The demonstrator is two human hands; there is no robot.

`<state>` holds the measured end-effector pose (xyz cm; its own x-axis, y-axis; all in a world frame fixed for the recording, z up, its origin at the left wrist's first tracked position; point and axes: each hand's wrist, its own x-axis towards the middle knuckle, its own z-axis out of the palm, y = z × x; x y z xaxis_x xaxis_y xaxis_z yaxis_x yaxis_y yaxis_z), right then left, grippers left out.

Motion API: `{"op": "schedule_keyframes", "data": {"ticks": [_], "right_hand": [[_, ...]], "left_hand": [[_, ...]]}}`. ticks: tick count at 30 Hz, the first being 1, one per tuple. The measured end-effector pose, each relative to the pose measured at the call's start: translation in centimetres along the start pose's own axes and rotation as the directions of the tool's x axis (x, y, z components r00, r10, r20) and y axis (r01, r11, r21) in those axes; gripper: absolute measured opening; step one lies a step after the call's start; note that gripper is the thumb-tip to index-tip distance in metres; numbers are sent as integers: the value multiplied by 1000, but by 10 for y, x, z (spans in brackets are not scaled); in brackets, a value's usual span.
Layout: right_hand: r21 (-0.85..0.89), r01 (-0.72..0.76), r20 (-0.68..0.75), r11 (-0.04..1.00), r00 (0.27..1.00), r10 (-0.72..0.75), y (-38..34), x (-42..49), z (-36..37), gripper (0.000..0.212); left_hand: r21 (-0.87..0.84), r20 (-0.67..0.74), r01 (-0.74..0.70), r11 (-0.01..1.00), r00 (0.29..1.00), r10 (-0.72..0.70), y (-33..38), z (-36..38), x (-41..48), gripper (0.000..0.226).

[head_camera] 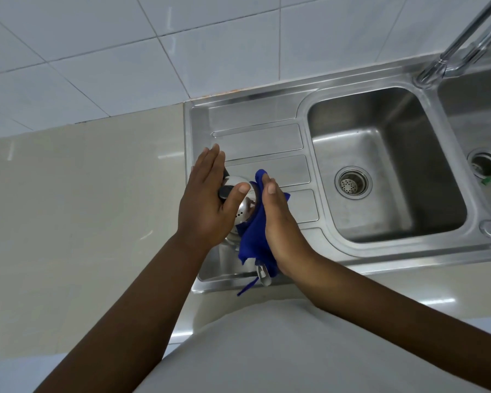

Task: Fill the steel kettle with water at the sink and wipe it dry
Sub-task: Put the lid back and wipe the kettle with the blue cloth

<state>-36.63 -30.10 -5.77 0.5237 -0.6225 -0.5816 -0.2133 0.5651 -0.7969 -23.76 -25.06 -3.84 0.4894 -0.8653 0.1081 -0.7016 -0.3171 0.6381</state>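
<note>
Set in the pale beige bench (pixel 82 208), the stainless steel double sink (pixel 303 109) carries on its ribbed drainboard the round shiny steel kettle (pixel 245 205), which the left hand (pixel 204 202) steadies with straight fingers pressed together, while the right hand (pixel 281 222) presses a dark blue cloth (pixel 252 236) against it, fingers straight.

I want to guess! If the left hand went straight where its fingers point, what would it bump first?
The left hand would probably reach the tiled wall behind the drainboard; nothing stands between, though depth is unclear.
</note>
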Motion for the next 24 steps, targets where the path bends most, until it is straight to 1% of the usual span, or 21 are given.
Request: {"op": "schedule_keyframes", "data": {"ticks": [2, 5, 7, 10, 12, 13, 15, 16, 17, 18, 19, 20, 22, 24], "right_hand": [[31, -57, -5, 998, 998, 58, 6, 6, -6, 102], [105, -207, -30, 973, 977, 211, 13, 15, -11, 89], [118, -252, -33, 961, 966, 258, 14, 17, -10, 96], [109, -243, -24, 964, 969, 246, 7, 10, -5, 109], [69, -188, -13, 980, 982, 190, 2, 0, -1, 123], [39, -143, -9, 989, 990, 143, -2, -5, 2, 124], [-49, -31, 19, 998, 999, 32, -12, -16, 8, 110], [-102, 32, 44, 994, 999, -28, -17, -22, 10, 101], [-150, 99, 67, 984, 994, -89, -21, -26, 12, 95], [-184, 156, 86, 971, 986, -142, -23, -29, 12, 95], [-209, 200, 97, 957, 978, -183, -23, -29, 10, 100], [-234, 241, 112, 942, 969, -220, -21, -26, 6, 104], [-275, 315, 151, 908, 947, -282, -14, -16, -3, 99], [-260, 330, 171, 907, 941, -293, -15, -6, -12, 93]], "left_hand": [[4, 0, 10, 1000, 1000, -10, 0, 0, 0, 93], [4, -2, 17, 1000, 1000, -17, 0, 0, 0, 93], [4, -5, 17, 1000, 1000, -17, 0, 0, 0, 93], [1, -4, 16, 1000, 1000, -16, 0, 0, 0, 93], [3, -5, 16, 1000, 1000, -16, 0, 0, 0, 93], [7, -6, 17, 1000, 1000, -17, -1, 0, 0, 94], [16, -9, 23, 1000, 1000, -23, -1, 1, 1, 95], [18, -10, 28, 999, 1000, -28, 0, 1, 1, 96], [17, -10, 33, 999, 999, -33, 1, 1, 1, 97], [14, -6, 36, 999, 999, -36, 3, 1, 0, 97], [14, 5, 40, 999, 999, -41, 4, 0, 0, 98], [22, 27, 46, 999, 999, -46, 5, -1, 0, 99], [60, 111, 21, 998, 993, -28, 3, -8, 2, 98], [101, 237, -98, 990, 969, 72, -4, -19, 7, 93]]}}
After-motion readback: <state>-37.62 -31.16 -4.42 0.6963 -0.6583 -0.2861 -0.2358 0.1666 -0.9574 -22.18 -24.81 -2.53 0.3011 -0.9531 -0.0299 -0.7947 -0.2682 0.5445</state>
